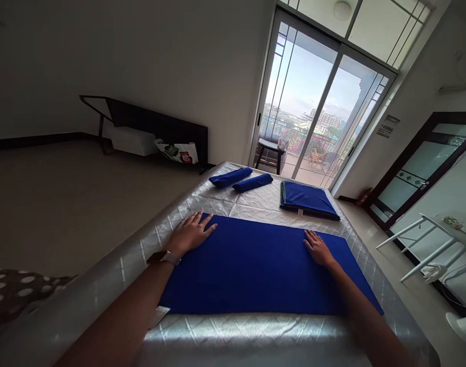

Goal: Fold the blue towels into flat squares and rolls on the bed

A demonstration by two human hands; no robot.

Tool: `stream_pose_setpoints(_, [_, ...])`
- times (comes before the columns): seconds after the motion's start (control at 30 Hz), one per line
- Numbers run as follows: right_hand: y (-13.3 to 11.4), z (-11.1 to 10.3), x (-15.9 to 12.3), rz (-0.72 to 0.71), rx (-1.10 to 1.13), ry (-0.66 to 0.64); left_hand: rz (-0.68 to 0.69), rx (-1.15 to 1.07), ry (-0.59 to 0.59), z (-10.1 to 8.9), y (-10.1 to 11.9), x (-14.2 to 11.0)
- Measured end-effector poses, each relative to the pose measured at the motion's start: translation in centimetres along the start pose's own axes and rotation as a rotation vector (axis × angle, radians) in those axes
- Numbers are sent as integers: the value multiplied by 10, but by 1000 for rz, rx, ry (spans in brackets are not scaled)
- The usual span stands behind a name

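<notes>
A blue cloth (252,270), folded into a flat rectangle, lies across the mattress (233,329) in front of me. My left hand (190,233) rests on its far left corner with the fingers spread; a watch (164,258) is on that wrist. Toward the right part of the far edge, my right hand (317,248) lies flat on the cloth, fingers stretched out. Neither hand grips anything. A white label (159,316) sticks out at the near left corner, partly hidden by my left forearm.
Farther back on the mattress are two blue rolled cloths (230,177) (253,182) and a folded blue cloth (309,198). A black bench (156,125) stands by the wall. To the right is a white table (443,227), and brown dotted fabric (19,293) lies at lower left.
</notes>
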State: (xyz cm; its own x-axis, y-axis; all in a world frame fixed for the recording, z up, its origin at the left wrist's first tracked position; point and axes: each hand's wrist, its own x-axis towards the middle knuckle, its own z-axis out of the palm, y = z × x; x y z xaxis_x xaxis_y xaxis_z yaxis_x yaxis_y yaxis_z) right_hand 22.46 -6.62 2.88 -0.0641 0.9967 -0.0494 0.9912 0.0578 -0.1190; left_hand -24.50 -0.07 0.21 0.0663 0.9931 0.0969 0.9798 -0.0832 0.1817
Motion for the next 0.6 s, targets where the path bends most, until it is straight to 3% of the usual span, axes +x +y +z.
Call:
stream_pose_setpoints(0.17, [94, -15, -18, 269, -62, 10, -4, 7, -21, -2, -2, 1])
stream_pose_setpoints(0.27, [127, -15, -24, 285, -41, 37, -4, 10, -25, -3, -3, -1])
stream_pose_setpoints(0.6, [137, 0, -20, 278, 5, 67, 41, 57, -37, -1, -13, 2])
